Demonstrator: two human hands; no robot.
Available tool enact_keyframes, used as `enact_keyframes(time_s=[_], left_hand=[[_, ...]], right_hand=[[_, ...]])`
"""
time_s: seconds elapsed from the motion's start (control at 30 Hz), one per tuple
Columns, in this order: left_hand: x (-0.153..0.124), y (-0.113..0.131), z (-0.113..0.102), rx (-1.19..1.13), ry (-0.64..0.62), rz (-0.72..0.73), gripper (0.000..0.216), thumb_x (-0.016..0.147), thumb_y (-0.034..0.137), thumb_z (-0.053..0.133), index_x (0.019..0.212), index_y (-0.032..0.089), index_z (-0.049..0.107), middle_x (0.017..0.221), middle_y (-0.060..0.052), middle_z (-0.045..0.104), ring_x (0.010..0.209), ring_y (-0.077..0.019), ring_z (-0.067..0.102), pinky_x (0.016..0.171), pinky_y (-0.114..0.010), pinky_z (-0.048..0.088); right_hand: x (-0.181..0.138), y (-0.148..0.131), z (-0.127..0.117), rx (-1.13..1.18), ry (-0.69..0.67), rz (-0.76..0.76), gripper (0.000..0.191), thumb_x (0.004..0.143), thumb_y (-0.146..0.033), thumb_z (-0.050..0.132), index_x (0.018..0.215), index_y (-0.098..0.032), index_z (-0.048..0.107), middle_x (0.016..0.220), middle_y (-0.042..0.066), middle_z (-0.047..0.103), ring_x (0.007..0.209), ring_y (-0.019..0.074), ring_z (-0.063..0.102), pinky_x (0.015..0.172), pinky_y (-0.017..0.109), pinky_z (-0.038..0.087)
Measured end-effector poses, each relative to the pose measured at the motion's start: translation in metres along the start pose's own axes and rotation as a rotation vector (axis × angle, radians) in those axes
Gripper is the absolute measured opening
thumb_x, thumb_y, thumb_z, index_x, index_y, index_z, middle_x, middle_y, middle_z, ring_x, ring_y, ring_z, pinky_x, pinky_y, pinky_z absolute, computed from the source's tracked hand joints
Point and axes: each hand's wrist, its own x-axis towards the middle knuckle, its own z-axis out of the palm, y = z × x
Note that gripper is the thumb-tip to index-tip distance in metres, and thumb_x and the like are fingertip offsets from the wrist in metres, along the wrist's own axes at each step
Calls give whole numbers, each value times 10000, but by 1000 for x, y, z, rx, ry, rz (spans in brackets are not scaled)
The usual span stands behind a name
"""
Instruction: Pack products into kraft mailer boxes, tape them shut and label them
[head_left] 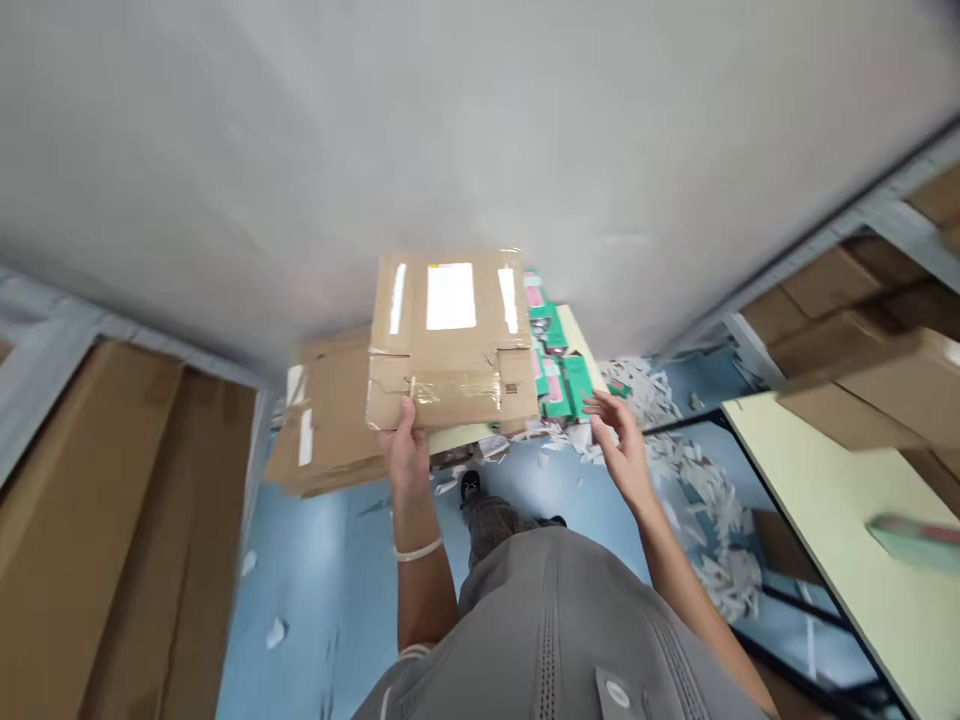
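Observation:
A flattened cardboard box with a white label and shiny tape strips faces me, held at its lower left edge by my left hand. My thumb lies on its front; the other fingers are hidden behind it. My right hand is raised to the right, fingers apart, with nothing in it. It is nearest to several green and pink small boxes on a pale table. More flattened cardboard is stacked to the left, partly behind the held piece.
Large brown cartons stand in a rack on the left. At right is a pale-topped table with a blurred green and red item and brown boxes. White paper scraps litter the blue floor. A grey wall rises ahead.

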Motion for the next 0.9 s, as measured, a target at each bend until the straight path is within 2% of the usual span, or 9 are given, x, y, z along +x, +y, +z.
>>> enact_keyframes(time_s=[0.1,0.27,0.4,0.53,0.77,0.83,0.9], left_hand=[[-69,-45,69,78,-298,-163,414,903,244,663,1311,217,593,1333,-60,657,1331,-234,541,1074,-373,516],[-174,-107,159,211,-722,-339,437,930,183,599,1361,232,545,1433,-30,580,1351,-225,519,1056,-362,536],[-245,-151,216,286,-899,-480,458,916,141,584,1366,219,546,1408,-39,601,1338,-223,533,1047,-367,544],[-306,-198,265,352,-1087,-593,492,888,168,644,1367,220,544,1428,-56,582,1324,-241,546,1019,-368,560],[-393,-289,357,647,-1431,-756,462,833,289,751,1257,239,573,1266,-88,678,1206,-263,633,947,-405,585],[-409,-314,387,738,-1479,-721,529,795,313,787,1250,236,527,1217,-100,671,1175,-250,645,964,-415,566],[-424,-336,419,793,-1512,-583,647,761,338,814,1281,241,441,1225,-108,616,1203,-237,622,1011,-425,525]], right_hand=[[-20,11,-63,68,67,84,511,927,-534,543,1352,-251,525,1242,105,660,1114,248,634,1007,439,484],[-64,32,-162,197,344,247,522,910,-615,507,1300,-273,566,1149,69,705,1127,266,634,926,419,531],[-99,53,-223,296,560,337,568,876,-620,552,1331,-282,528,1067,58,730,1012,271,681,822,417,568],[-124,78,-273,320,792,404,568,858,-610,565,1314,-273,524,1045,62,738,950,268,697,794,419,574],[-134,112,-367,318,1076,419,597,821,-586,618,1317,-264,541,1024,70,747,912,287,701,781,435,567],[-132,118,-392,285,1106,460,625,833,-610,586,1348,-262,520,992,63,750,870,274,701,762,417,564],[-132,124,-415,214,1107,507,632,864,-628,526,1376,-259,497,971,54,746,844,256,697,747,388,557]])
